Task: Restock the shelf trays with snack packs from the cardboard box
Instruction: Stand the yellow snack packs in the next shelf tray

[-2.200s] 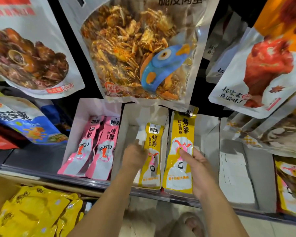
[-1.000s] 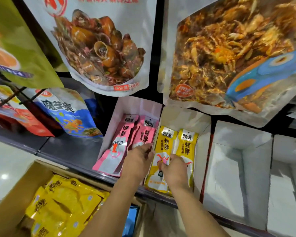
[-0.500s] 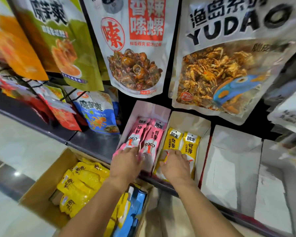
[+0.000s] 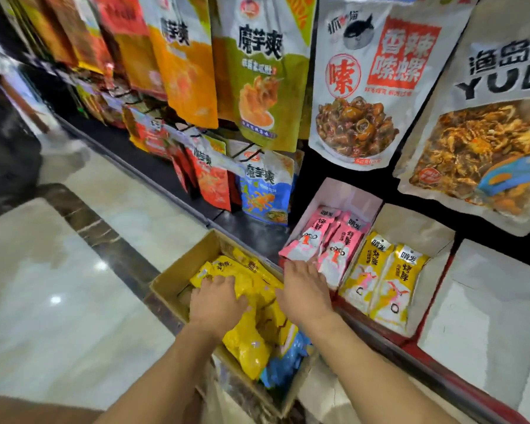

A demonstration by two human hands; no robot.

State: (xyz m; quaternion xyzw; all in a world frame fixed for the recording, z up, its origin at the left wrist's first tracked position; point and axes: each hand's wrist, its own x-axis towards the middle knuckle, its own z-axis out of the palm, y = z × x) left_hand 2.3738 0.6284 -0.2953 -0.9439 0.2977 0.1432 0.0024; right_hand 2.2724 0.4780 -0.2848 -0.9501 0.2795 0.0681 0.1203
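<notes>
A cardboard box (image 4: 178, 276) on the floor holds several yellow snack packs (image 4: 257, 289) and some blue ones (image 4: 288, 359). My left hand (image 4: 218, 301) lies palm down on the yellow packs inside the box, fingers spread. My right hand (image 4: 305, 289) hovers over the box's right side by the shelf edge, fingers straight, holding nothing. On the shelf, a white tray (image 4: 349, 194) holds two pink packs (image 4: 325, 240). The tray (image 4: 426, 228) to its right holds two yellow packs (image 4: 383, 280).
Two white trays (image 4: 487, 316) with nothing visible in them stand to the right. Large snack bags (image 4: 364, 87) hang above the shelf. A blue pouch (image 4: 266, 191) and red pouches stand further left. Marble floor lies to the left of the box.
Both hands have left the shelf trays and moved down-left to the box. My left hand now rests on the yellow packs. The view has swung left.
</notes>
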